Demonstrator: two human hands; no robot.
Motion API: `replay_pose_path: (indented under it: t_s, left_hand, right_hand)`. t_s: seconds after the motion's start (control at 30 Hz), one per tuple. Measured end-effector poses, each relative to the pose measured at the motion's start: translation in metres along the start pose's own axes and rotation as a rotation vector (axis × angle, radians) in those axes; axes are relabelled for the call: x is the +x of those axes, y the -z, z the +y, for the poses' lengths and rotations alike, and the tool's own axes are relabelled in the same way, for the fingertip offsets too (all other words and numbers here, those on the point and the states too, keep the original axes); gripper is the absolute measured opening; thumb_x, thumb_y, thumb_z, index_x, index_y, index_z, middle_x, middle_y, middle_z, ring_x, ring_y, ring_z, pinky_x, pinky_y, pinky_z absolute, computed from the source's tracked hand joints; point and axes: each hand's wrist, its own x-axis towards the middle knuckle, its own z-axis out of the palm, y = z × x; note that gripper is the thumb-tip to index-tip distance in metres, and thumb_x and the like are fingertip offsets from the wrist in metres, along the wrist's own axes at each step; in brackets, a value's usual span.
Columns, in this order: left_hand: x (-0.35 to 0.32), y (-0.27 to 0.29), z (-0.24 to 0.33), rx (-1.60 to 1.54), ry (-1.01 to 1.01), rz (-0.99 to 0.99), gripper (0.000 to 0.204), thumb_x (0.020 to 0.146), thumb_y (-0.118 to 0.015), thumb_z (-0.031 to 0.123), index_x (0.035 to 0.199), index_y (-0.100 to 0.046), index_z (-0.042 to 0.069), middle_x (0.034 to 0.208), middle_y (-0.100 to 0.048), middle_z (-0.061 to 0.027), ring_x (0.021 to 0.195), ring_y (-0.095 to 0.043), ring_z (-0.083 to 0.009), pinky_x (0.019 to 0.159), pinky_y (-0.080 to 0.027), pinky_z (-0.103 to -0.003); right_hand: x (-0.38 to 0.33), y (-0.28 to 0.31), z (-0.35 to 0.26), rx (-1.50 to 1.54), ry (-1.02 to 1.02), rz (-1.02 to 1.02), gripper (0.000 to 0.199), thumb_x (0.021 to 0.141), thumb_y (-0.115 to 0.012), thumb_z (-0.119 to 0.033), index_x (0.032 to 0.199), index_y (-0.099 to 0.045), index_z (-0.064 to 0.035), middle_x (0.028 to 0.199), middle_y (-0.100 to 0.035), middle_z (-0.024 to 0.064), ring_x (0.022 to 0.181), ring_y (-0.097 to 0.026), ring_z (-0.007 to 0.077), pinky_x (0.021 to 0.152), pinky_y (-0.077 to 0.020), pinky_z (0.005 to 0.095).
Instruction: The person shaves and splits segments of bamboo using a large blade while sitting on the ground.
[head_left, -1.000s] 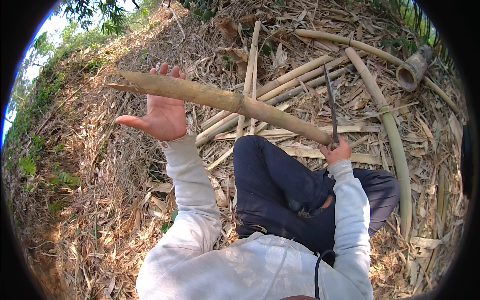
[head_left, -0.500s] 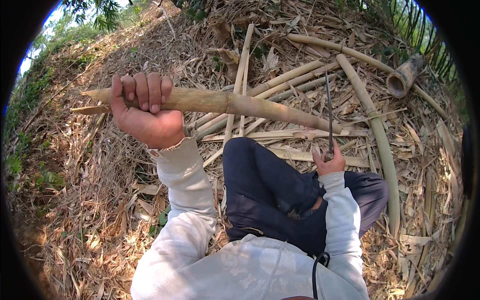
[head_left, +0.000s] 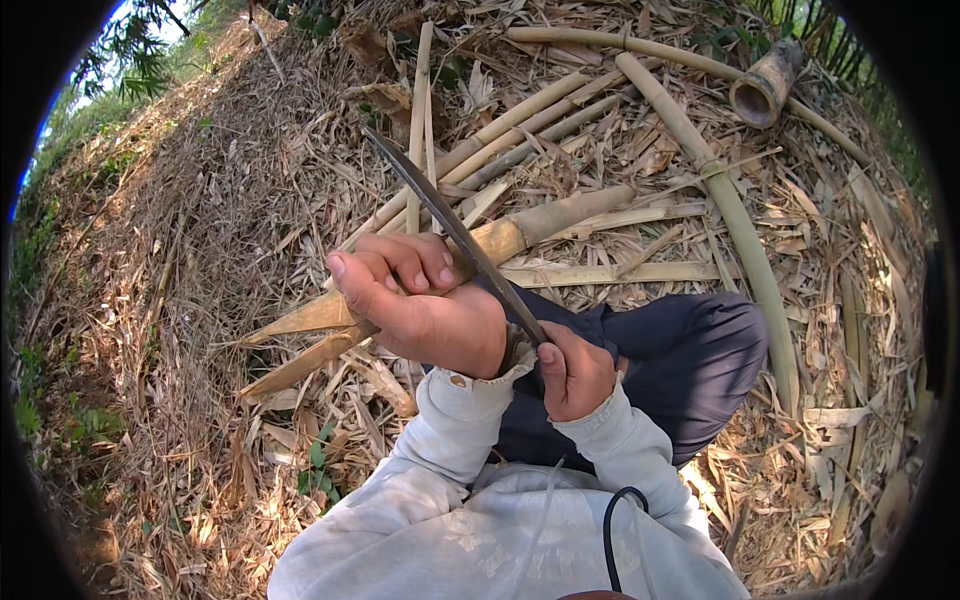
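L grip (head_left: 430,305), palm up, has its fingers curled in round a bamboo pole (head_left: 565,215), the hand hiding much of the hold. R grip (head_left: 575,372) is closed in a fist on the handle end of a long dark blade (head_left: 450,225), thumb up along it. Pole lies slantwise in front of the person, lower L to upper R, passing over the L knee area; its near L end is split into 2 pointed prongs w/ a gap btwn, & there's a node a bit R of the hand. Blade runs up & L from the R fist, crossing in front of the pole just R of the L fingers; can't tell if they touch. Hands are close together, R lower. Dark trousers (head_left: 690,370) below, pale hoodie (head_left: 400,540) w/ a black cord (head_left: 607,530) at the bottom. Farther out: long poles (head_left: 500,125) lying side by side, flat split strips (head_left: 600,275), a greenish pole (head_left: 737,212) on the R, & a short hollow bamboo section (head_left: 768,85) top R, all on dry leaf litter (head_left: 230,450)
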Motion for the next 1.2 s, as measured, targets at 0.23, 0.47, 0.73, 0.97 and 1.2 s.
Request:
replay_pose_path:
  t_s: [0.23,0.47,0.73,0.97,1.2]
  left_hand:
    - [0.001,0.02,-0.022,0.077,0.014,-0.028,0.053,0.103,-0.042,0.042,0.061,-0.03,0.013,0.058,-0.027,0.0007,0.05,-0.028,-0.0111,0.05,-0.027,-0.025]
    - [-0.001,0.024,-0.034,0.043,0.095,-0.064,0.052,0.102,-0.045,0.042,0.062,-0.029,0.013,0.058,-0.028,0.0005,0.052,-0.029,-0.0119,0.056,-0.031,-0.029]
    - [-0.006,0.022,-0.043,0.05,0.102,-0.096,0.049,0.103,-0.045,0.037,0.064,-0.032,0.011,0.06,-0.03,-0.0005,0.056,-0.034,-0.0142,0.062,-0.034,-0.029]
    - [-0.017,0.014,-0.039,0.121,0.035,-0.12,0.047,0.104,-0.041,0.036,0.066,-0.031,0.011,0.061,-0.032,-0.0015,0.063,-0.037,-0.0161,0.069,-0.036,-0.033]
    - [-0.015,0.011,-0.039,0.165,0.031,-0.068,0.047,0.106,-0.035,0.035,0.067,-0.029,0.01,0.065,-0.031,-0.0019,0.067,-0.036,-0.0163,0.07,-0.034,-0.031]
  right_hand:
    - [0.01,-0.007,0.025,0.093,-0.107,-0.008,0.034,0.101,-0.051,-0.03,0.099,-0.065,0.0015,0.072,-0.065,0.0177,0.065,-0.068,0.032,0.058,-0.0509,0.0347]
    - [0.009,-0.011,0.053,0.001,-0.106,0.04,0.029,0.099,-0.055,-0.025,0.104,-0.063,0.002,0.072,-0.064,0.0185,0.065,-0.066,0.0361,0.058,-0.051,0.0369]
    - [0.005,-0.018,0.06,0.028,-0.064,0.126,0.028,0.099,-0.055,-0.024,0.104,-0.065,0.0019,0.069,-0.063,0.0164,0.062,-0.065,0.0338,0.056,-0.0502,0.0348]
    - [0.016,-0.005,0.079,-0.098,-0.244,0.129,0.033,0.101,-0.051,-0.026,0.105,-0.066,0.0027,0.066,-0.059,0.0142,0.058,-0.061,0.0264,0.056,-0.0481,0.0322]
    - [0.003,-0.009,0.102,-0.092,-0.416,0.141,0.037,0.103,-0.047,-0.028,0.104,-0.068,0.0029,0.055,-0.054,0.0044,0.05,-0.054,0.01,0.051,-0.0444,0.0259]
